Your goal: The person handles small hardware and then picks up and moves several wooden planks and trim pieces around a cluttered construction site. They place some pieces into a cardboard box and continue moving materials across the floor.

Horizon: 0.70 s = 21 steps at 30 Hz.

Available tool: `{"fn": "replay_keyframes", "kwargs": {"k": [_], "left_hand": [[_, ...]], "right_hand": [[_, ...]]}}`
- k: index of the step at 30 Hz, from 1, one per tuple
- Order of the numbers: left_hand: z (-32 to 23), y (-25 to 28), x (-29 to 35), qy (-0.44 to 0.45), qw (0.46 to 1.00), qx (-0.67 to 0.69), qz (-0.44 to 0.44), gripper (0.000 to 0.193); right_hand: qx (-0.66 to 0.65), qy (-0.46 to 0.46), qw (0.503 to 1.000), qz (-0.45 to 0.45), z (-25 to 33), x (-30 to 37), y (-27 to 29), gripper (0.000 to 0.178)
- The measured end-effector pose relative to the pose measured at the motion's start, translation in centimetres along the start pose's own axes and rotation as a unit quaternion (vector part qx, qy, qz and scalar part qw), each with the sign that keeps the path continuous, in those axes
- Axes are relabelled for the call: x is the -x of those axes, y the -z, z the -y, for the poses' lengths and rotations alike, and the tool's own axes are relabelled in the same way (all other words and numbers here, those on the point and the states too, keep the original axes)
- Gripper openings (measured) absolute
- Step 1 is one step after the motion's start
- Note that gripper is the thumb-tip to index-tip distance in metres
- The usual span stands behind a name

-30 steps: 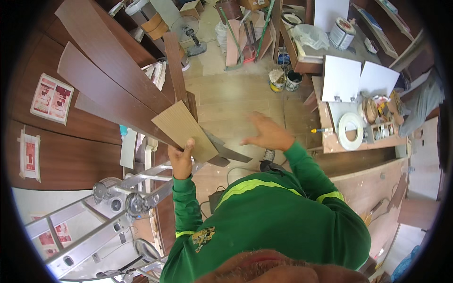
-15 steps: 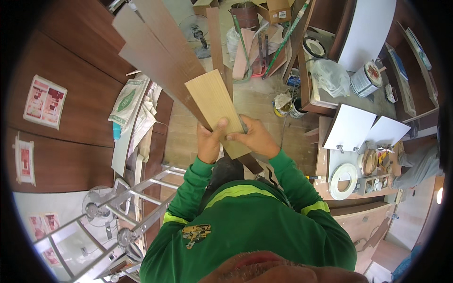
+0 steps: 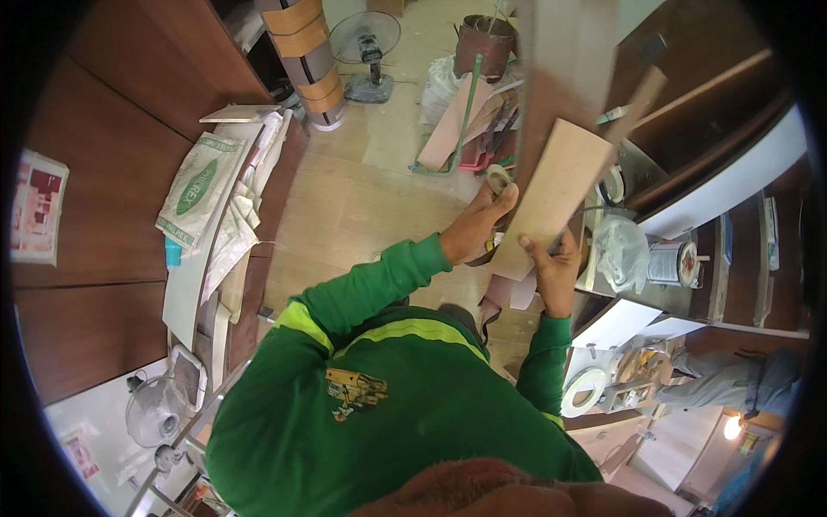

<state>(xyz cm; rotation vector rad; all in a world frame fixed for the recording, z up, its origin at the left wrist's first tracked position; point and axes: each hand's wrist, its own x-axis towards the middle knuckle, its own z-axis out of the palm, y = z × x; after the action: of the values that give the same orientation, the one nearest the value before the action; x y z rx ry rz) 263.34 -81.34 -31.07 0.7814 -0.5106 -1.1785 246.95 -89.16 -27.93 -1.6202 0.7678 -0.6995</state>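
Note:
A short pale wooden board [image 3: 551, 198] lies over long brown wooden strips [image 3: 564, 65] that reach away to the far right. My right hand [image 3: 558, 269] is closed round the near part of these boards, its thumb lying on the pale one. Just left of them, my left hand [image 3: 478, 226] is closed at a small ring-shaped roll that looks like tape [image 3: 498, 179]. Some of its fingers are hidden. Whether this hand also touches the boards is unclear.
A standing fan [image 3: 370, 56] and a wrapped column [image 3: 306, 60] stand far off, beside a brown bucket [image 3: 485, 45]. Stacked panels with a printed sack [image 3: 194, 185] are at left. At right, a plastic bag [image 3: 620, 250] sits by a paint can [image 3: 674, 264]; a person's grey-clothed legs [image 3: 711, 383] show beyond.
The boards have swung from pointing far left to far right, as the whole view shifted. My left hand has come off the pale board and now has the small roll at its fingers.

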Motion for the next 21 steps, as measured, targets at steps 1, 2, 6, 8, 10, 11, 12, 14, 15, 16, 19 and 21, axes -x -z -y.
{"fn": "replay_keyframes", "kwargs": {"k": [1,2,6,8,10,11,12,14,15,16,19,21], "left_hand": [[0.6,0.8,-1.8,0.021,0.997,0.072,0.009,0.053],[0.6,1.6,-3.4,0.046,0.989,0.139,0.022,0.048],[-0.6,5.5,-7.8,0.174,0.972,0.141,0.064,0.034],[-1.2,7.3,-10.0,0.201,0.966,0.137,0.089,0.031],[-1.6,8.6,-12.7,0.247,0.960,0.060,0.117,0.031],[-1.8,9.2,-14.2,0.268,0.954,0.022,0.130,0.031],[-2.1,9.9,-15.9,0.276,0.953,-0.005,0.125,0.032],[-2.7,11.3,-18.9,0.298,0.945,-0.067,0.120,0.034],[-3.0,12.4,-20.4,0.295,0.945,-0.074,0.122,0.034],[-3.7,13.7,-22.0,0.294,0.944,-0.084,0.124,0.034],[-6.3,17.4,-27.4,0.257,0.951,-0.135,0.110,0.033],[-9.2,19.4,-30.3,0.210,0.954,-0.193,0.094,0.031]], "right_hand": [[0.013,0.004,1.000,-0.019,0.6,-0.9,-0.1,0.034],[0.022,0.009,0.999,-0.044,1.2,-1.7,-0.5,0.033],[-0.003,-0.033,0.994,-0.103,1.2,-5.2,-1.2,0.032],[0.021,-0.029,0.988,-0.153,0.5,-7.1,-1.0,0.033],[0.028,-0.021,0.979,-0.199,0.0,-9.3,-1.0,0.033],[0.023,-0.015,0.975,-0.222,0.0,-10.5,-1.1,0.033],[0.017,-0.008,0.970,-0.243,-0.2,-12.0,-1.1,0.033],[0.011,-0.002,0.965,-0.261,-1.5,-15.1,-0.9,0.033],[0.004,0.004,0.965,-0.263,-2.4,-17.1,-0.7,0.033],[-0.006,0.010,0.964,-0.266,-3.3,-19.0,-0.6,0.032],[-0.012,0.002,0.964,-0.264,-5.3,-25.0,0.7,0.031],[-0.038,-0.003,0.962,-0.271,-5.4,-28.2,1.0,0.032]]}}
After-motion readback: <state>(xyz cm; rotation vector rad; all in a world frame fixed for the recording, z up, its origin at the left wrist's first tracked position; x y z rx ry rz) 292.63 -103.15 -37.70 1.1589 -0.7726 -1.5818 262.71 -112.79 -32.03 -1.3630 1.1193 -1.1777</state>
